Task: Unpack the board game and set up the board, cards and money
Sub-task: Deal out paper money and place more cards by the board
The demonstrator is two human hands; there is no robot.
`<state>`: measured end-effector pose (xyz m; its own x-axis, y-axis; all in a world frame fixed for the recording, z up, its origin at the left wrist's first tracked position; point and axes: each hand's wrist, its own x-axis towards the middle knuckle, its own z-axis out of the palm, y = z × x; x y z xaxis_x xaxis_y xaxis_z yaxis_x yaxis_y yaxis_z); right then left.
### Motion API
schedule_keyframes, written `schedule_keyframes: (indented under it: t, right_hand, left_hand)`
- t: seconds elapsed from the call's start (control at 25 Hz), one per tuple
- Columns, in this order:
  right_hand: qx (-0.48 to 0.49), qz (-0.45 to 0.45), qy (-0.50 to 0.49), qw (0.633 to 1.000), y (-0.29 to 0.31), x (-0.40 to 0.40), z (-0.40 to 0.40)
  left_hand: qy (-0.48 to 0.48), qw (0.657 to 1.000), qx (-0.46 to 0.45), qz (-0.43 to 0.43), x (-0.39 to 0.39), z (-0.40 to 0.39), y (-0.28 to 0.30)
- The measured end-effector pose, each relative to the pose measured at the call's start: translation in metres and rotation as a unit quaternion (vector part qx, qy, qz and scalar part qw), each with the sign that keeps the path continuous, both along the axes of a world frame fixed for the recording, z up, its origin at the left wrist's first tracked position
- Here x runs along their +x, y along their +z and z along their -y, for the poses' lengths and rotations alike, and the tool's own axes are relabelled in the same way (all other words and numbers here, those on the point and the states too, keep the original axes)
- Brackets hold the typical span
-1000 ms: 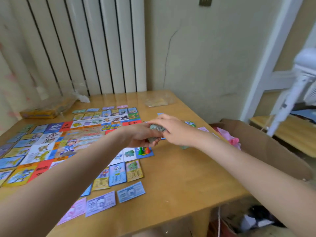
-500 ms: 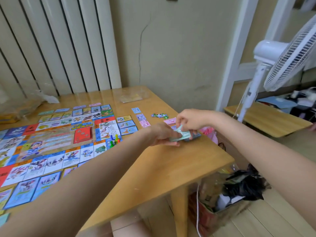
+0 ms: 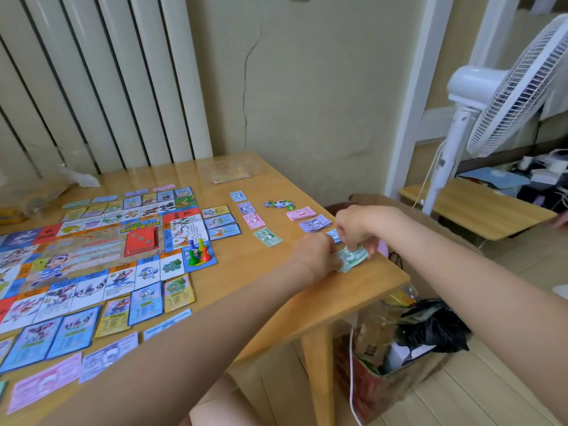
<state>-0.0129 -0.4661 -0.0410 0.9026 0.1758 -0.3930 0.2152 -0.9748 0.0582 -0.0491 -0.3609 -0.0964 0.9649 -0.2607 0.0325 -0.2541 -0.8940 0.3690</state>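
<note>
Left hand (image 3: 315,252) and right hand (image 3: 353,227) together pinch a stack of green money (image 3: 352,258) near the table (image 3: 270,272) edge. Purple notes (image 3: 316,223) lie just beyond; the board (image 3: 92,247) lies left of both hands.

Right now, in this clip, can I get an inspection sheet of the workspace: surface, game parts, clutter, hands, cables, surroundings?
Surface: wooden table, against a cracked wall.
Job's things: game board laid flat with four pawns on a corner square; cards along its near edge; pink money pile, purple money pile, single green note.
Clutter: clear plastic wrapper at the far edge.
Hands: left hand and right hand both hold green notes at the table's right edge.
Cables: white cord hanging by the table leg.
Surroundings: standing fan, open cardboard box on the floor.
</note>
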Motion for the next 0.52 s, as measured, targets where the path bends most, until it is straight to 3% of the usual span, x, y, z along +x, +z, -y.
schedule_keyframes:
  t: [0.2,0.36,0.52]
  right_hand:
    - [-0.150,0.103,0.030,0.983,0.004,-0.008,-0.014]
    - [-0.028,0.216,0.089,0.972,0.010,0.010,-0.033]
    - [0.115,0.184,0.110,0.970,0.003,0.045,-0.059]
  left_hand:
    - [0.003,0.999,-0.029,0.035,0.006,-0.013,0.003]
    - [0.060,0.994,-0.067,0.064,0.023,-0.044,0.016]
    - [0.096,0.993,-0.023,0.057,0.040,-0.085,0.028]
